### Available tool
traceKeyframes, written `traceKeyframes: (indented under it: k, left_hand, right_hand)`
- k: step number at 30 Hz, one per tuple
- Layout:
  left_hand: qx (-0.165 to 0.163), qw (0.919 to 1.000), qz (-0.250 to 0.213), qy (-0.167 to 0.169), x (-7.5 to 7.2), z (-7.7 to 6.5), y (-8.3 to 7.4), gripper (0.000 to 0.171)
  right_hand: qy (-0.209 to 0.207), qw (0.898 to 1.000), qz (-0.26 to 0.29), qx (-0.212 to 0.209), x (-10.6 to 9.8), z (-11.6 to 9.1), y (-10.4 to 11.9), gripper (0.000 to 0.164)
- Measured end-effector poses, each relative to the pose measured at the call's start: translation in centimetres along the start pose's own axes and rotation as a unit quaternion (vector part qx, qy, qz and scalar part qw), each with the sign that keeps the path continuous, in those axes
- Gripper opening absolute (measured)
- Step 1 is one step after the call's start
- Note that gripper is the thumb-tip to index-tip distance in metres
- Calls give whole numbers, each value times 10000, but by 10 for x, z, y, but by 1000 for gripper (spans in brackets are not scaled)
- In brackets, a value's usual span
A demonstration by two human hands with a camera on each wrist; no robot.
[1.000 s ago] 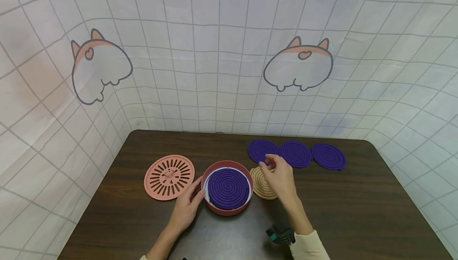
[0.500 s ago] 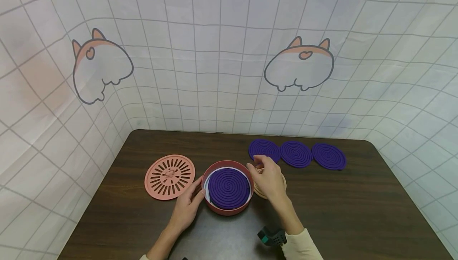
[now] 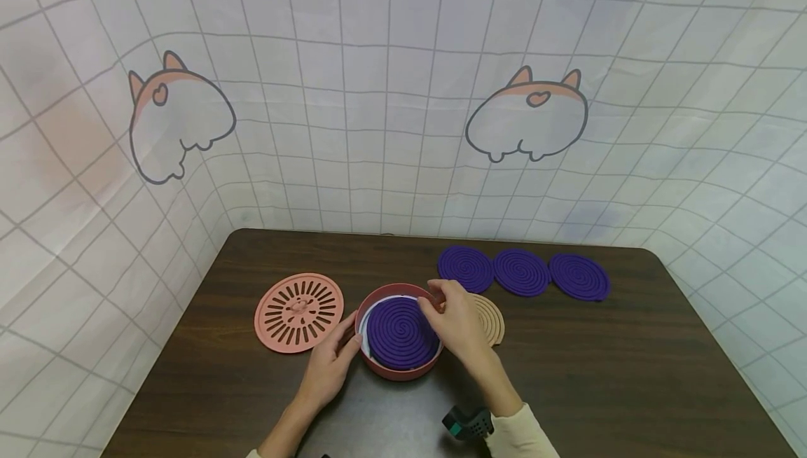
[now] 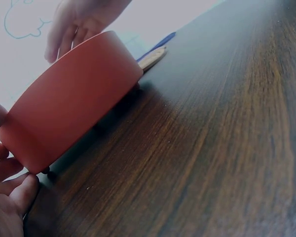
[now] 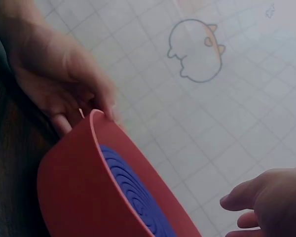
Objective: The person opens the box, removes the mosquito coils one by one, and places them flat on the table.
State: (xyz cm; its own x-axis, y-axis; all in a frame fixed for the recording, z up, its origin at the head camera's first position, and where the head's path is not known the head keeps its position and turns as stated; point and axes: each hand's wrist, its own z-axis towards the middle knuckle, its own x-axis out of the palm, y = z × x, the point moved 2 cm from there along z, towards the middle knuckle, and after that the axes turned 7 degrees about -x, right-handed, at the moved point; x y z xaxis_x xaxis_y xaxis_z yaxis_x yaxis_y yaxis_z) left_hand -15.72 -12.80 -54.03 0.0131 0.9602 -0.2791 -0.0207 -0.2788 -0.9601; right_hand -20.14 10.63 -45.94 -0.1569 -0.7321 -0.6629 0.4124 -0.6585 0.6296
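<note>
A round red mosquito coil box [image 3: 398, 375] holds a purple spiral mosquito coil [image 3: 402, 332] over a white lining. My left hand [image 3: 325, 365] grips the box's left wall, thumb at the rim and fingers against the side, as the left wrist view also shows around the red wall [image 4: 74, 98]. Over the box's right rim hovers my right hand [image 3: 459, 321], fingers loosely bent with nothing between them. In the right wrist view its fingers [image 5: 241, 196] stand apart from the rim. A beige coil [image 3: 492, 319] lies right of the box, partly hidden behind that hand.
A pink slotted lid [image 3: 299, 313] lies left of the box. Along the back right, purple coils [image 3: 520, 272] lie in a row on the dark wooden table [image 3: 605, 367]. A white grid-patterned curtain [image 3: 403, 94] encloses the back and sides.
My right hand has moved left from above the beige coil to the box's right rim, uncovering the beige coil's right part. My left hand and the box have stayed put.
</note>
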Motion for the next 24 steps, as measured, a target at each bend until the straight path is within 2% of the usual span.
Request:
traceKeyframes:
  k: [8, 14, 24]
  left_hand:
    - [50, 10000, 17, -9, 0, 0, 0, 49]
    - [-30, 10000, -56, 24, -1, -1, -1, 49]
    - [-62, 10000, -47, 41, -1, 0, 0, 49]
  right_hand:
    - [553, 9978, -361, 24, 9, -3, 3, 36]
    - [940, 9933, -642, -171, 14, -5, 6, 36]
    - [1093, 9789, -1569, -724, 22, -10, 9, 34]
